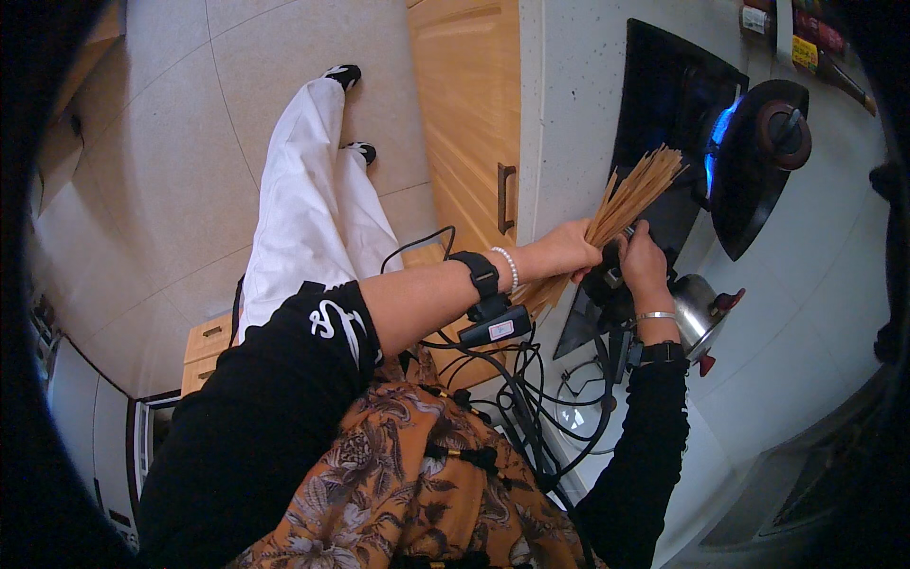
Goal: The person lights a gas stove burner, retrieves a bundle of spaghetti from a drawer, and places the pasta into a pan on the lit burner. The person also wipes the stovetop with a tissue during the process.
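Observation:
My left hand (572, 249) is closed around the middle of a bundle of dry noodle sticks (636, 188). Its far ends fan out over the black gas hob (661, 107), and its near ends stick out below my wrist. Close beside it, my right hand (643, 259) is bent over the near part of the hob, by a small metal part (628, 232). My fingers hide whether they grip anything there. Blue flame (721, 139) burns under a black pan (753, 185) with a round brown fitting.
A steel pot (697, 313) with red handles stands beside my right wrist. Black cables (526, 398) hang from the wrist devices, over a glass lid (579, 412) on the worktop. Bottles (817, 60) line the back. A wooden cabinet door (466, 107) is below the counter edge.

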Demonstrator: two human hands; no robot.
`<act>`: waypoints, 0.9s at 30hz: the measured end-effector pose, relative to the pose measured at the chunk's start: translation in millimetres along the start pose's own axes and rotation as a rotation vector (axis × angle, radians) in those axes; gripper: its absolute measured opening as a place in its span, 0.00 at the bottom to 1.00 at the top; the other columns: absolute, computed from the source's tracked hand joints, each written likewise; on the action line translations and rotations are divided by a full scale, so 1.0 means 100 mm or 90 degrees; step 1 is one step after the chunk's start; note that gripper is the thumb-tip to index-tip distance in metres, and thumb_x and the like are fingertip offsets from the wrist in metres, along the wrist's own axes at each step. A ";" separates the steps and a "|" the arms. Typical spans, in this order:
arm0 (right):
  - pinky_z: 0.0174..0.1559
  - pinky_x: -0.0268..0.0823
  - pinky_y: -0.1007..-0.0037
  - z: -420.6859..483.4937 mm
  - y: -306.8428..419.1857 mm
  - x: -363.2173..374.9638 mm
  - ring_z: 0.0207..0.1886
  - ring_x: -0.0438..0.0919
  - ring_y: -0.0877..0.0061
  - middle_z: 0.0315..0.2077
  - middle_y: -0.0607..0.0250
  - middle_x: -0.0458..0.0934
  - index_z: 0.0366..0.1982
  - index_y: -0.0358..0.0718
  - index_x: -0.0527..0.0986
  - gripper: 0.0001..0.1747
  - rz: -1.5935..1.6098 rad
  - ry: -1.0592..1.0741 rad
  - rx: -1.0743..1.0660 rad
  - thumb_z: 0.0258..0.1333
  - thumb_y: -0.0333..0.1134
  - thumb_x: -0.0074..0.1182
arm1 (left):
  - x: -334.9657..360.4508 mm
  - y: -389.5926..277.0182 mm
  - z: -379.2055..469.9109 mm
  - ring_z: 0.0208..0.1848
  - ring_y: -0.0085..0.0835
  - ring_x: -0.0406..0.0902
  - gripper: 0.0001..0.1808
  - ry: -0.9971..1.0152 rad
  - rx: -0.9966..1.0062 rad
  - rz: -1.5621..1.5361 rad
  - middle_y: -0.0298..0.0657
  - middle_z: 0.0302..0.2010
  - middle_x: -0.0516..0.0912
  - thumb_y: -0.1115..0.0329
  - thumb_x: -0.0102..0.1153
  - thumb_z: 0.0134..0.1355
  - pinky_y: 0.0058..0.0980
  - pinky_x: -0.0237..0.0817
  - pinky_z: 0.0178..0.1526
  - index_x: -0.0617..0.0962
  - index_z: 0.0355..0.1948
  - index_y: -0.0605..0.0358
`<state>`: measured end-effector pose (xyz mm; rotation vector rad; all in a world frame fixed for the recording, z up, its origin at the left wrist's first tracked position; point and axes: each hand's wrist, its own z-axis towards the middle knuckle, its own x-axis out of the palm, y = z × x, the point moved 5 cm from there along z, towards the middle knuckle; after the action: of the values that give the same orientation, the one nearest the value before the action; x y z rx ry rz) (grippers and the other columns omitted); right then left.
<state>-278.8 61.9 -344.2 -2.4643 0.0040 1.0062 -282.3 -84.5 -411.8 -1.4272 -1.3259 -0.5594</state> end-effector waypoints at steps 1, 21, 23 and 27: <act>0.34 0.69 0.55 0.00 0.00 0.00 0.33 0.77 0.50 0.29 0.42 0.77 0.39 0.34 0.63 0.17 0.003 0.000 -0.002 0.57 0.41 0.48 | 0.00 0.01 0.01 0.15 0.26 0.71 0.08 0.003 0.003 0.000 0.38 0.14 0.72 0.73 0.52 0.50 0.24 0.62 0.18 0.67 0.29 0.60; 0.38 0.69 0.55 -0.01 -0.05 0.02 0.37 0.76 0.49 0.33 0.38 0.76 0.40 0.34 0.63 0.19 0.041 0.012 0.034 0.58 0.43 0.46 | 0.00 -0.06 -0.04 0.15 0.25 0.71 0.06 0.013 0.014 0.002 0.37 0.15 0.73 0.73 0.52 0.50 0.23 0.61 0.18 0.67 0.28 0.59; 0.34 0.69 0.58 0.02 -0.10 0.07 0.33 0.77 0.51 0.30 0.40 0.76 0.40 0.33 0.63 0.19 0.070 0.005 0.015 0.58 0.44 0.45 | 0.00 -0.05 -0.04 0.15 0.25 0.71 0.06 0.009 0.009 0.015 0.37 0.15 0.73 0.73 0.52 0.50 0.23 0.61 0.18 0.68 0.28 0.59; 0.28 0.67 0.66 0.20 -0.34 0.29 0.22 0.75 0.63 0.24 0.49 0.75 0.39 0.32 0.63 0.21 0.391 0.209 0.182 0.59 0.45 0.44 | -0.01 -0.04 -0.03 0.15 0.24 0.72 0.07 0.017 0.013 0.003 0.37 0.15 0.73 0.72 0.53 0.50 0.23 0.62 0.18 0.68 0.28 0.59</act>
<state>-264.5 105.3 -361.0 -2.3620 0.9874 0.7366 -285.5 -88.3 -410.7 -1.4018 -1.3033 -0.5588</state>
